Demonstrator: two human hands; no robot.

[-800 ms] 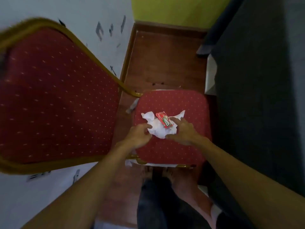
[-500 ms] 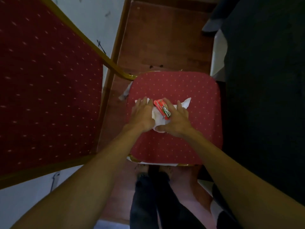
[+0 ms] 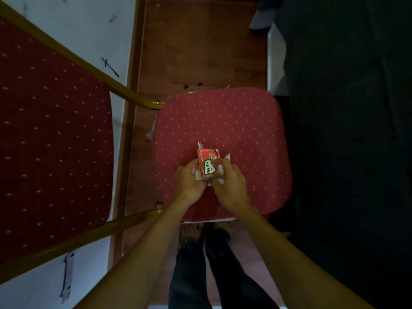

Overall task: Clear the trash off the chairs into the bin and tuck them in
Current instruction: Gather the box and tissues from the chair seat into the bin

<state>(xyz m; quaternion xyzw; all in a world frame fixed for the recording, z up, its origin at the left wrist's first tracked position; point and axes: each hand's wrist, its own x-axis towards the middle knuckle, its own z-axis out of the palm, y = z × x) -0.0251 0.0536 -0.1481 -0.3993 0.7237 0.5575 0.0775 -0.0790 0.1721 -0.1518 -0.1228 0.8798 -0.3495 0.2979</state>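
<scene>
While both hands bunch the white tissue [image 3: 199, 176] together, left hand [image 3: 189, 179] and right hand [image 3: 227, 183] have fingers curled shut around it — gum box [image 3: 210, 162] on top, over the chair seat [image 3: 245, 130], likely for one lift.

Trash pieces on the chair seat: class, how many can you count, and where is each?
2. A red gum box and crumpled white paper under it, both gathered between the left hand and right hand mid-seat. More could be hidden beneath the hands.

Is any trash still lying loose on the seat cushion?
No, both hands hold the gum box and crumpled paper; the seat is otherwise bare.
</scene>
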